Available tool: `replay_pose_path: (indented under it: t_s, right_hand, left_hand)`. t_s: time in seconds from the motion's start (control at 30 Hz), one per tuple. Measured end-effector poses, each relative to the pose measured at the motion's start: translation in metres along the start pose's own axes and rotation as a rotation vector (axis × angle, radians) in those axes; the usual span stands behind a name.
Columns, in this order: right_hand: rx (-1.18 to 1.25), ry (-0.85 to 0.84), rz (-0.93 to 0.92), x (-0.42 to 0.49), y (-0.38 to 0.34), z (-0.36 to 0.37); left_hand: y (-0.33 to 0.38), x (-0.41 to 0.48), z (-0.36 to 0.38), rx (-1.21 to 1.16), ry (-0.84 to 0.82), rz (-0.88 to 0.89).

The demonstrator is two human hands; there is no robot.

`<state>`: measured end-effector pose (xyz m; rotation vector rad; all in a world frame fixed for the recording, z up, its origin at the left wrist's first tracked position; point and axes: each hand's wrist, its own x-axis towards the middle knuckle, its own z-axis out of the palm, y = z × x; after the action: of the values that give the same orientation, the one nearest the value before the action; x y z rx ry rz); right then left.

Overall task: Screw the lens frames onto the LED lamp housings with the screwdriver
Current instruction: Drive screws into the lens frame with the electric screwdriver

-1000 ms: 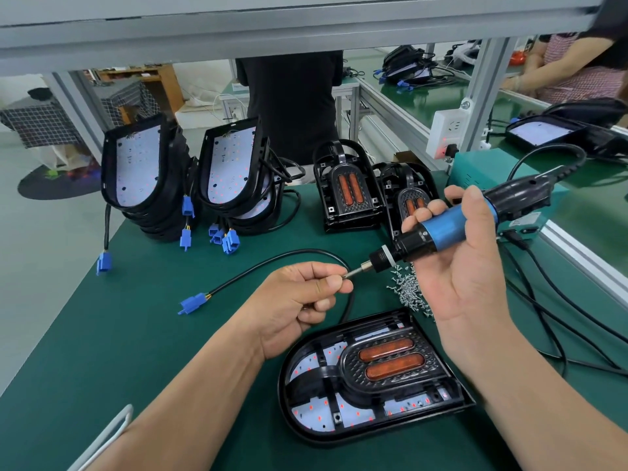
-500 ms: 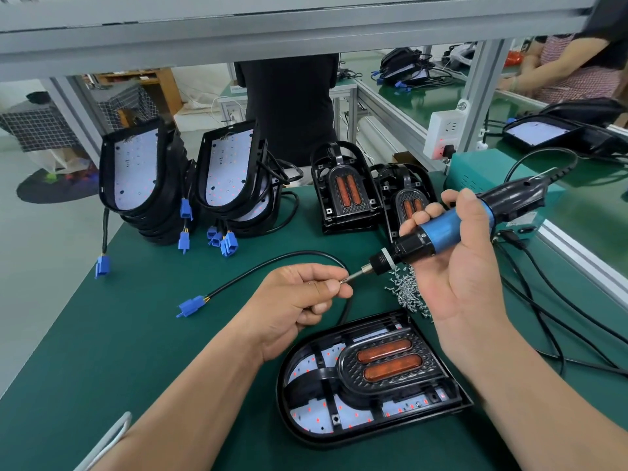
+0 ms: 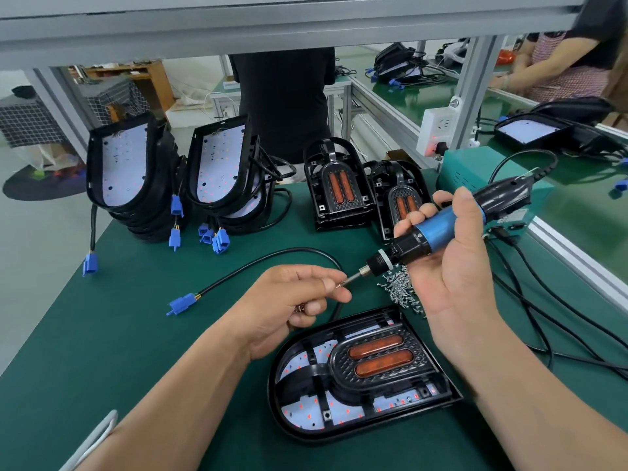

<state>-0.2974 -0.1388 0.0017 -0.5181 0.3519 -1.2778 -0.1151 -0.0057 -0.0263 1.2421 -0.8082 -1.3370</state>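
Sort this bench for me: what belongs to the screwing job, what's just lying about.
In the job: screwdriver in right hand; screw pinched by left hand; screw pile; lamp housing with lens frame.
Lying about: wall socket; white cable; lamp on next bench.

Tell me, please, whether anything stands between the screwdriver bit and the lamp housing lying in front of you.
Only the left hand, pinching a screw at the screwdriver bit, just beyond the lamp housing. Nothing lies on its lens frame.
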Motion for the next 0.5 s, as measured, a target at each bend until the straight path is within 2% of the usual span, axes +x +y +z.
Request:
replay_pose_path:
  t_s: [0.23,0.37,0.5]
  right_hand:
    - [0.085,0.04,-0.012,0.002,-0.018,-0.002]
    - [0.009,0.061,-0.041,0.004,-0.028,-0.001]
    - [-0.104,0.015,-0.068,0.004,-0.033,-0.001]
  left_hand:
    - [0.002,-0.003,0.0,0.118,0.05,-0.048]
    - [0.002,-0.007,0.007,0.415,0.051,-0.033]
    - [0.004,-0.011,0.01,0.635,-0.02,0.003]
